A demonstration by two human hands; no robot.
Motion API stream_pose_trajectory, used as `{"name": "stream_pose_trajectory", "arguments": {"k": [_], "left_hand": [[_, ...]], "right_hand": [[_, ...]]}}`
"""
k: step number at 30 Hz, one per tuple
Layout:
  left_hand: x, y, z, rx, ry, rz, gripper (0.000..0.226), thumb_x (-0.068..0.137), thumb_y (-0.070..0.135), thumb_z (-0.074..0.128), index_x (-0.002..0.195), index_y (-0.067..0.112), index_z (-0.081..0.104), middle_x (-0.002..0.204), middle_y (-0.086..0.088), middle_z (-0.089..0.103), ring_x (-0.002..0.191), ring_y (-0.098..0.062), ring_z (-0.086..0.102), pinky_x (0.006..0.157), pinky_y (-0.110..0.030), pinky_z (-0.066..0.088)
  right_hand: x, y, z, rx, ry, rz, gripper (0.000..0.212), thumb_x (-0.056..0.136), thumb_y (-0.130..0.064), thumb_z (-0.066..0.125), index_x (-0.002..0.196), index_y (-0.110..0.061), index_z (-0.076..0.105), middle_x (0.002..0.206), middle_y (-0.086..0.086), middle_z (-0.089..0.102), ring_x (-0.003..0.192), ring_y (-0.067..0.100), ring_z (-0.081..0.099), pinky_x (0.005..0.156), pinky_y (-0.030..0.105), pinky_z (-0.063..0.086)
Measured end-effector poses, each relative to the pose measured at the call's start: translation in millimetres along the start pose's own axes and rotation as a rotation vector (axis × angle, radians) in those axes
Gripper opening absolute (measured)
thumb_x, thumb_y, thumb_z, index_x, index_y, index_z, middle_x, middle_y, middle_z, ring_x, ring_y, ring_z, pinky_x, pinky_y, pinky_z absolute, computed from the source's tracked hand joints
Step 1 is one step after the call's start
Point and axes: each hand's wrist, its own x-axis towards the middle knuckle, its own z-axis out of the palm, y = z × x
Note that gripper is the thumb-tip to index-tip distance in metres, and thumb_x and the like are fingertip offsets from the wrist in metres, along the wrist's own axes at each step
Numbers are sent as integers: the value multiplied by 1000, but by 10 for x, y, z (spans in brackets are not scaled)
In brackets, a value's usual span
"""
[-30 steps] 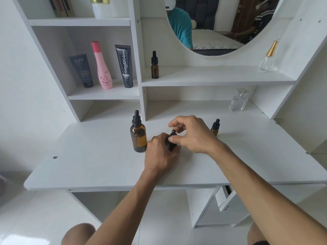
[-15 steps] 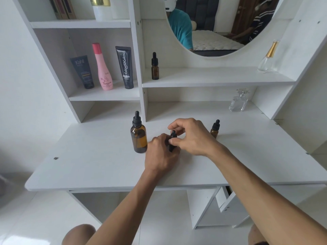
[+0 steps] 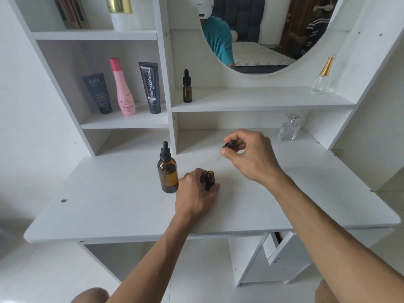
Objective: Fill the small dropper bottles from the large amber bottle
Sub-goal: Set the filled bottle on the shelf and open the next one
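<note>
Left hand (image 3: 195,194) low, fingers curled in grip; right hand (image 3: 251,154) raised, pinching.

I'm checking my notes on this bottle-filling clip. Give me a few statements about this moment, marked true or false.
1. The left hand grips a small bottle with no cap. True.
2. The right hand holds nothing. False: it pinches a dropper cap above the desk.
3. The large amber bottle is open. False: its black dropper cap is on.
4. A small dropper bottle stands on the shelf under the mirror. True.
</note>
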Motion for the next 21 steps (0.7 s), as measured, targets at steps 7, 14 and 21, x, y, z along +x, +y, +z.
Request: {"name": "stream_pose_trajectory", "arguments": {"k": [7, 14, 21], "left_hand": [[-4, 10, -15, 6, -8, 0, 22, 76, 29, 71, 96, 19, 67, 89, 4, 71, 85, -19, 64, 77, -31, 54], [-15, 44, -29, 2, 5, 15, 26, 78, 25, 73, 101, 16, 67, 92, 3, 70, 89, -20, 64, 81, -32, 54], [-13, 31, -9, 9, 14, 32, 25, 78, 24, 73, 101, 15, 67, 90, 3, 70, 91, -21, 62, 82, -35, 52]], "right_hand": [[-161, 435, 359, -188, 12, 39, 13, 85, -10, 71, 98, -12, 72, 93, 5, 75, 90, 24, 71, 94, 38, 52], [-239, 551, 524, -275, 19, 90, 24, 89, -6, 64, 113, -7, 67, 107, 14, 68, 103, 30, 66, 93, 30, 23], [-278, 596, 564, -201, 33, 123, 38, 89, -12, 67, 126, -8, 60, 115, 14, 63, 113, 31, 59, 95, 32, 39]]}}
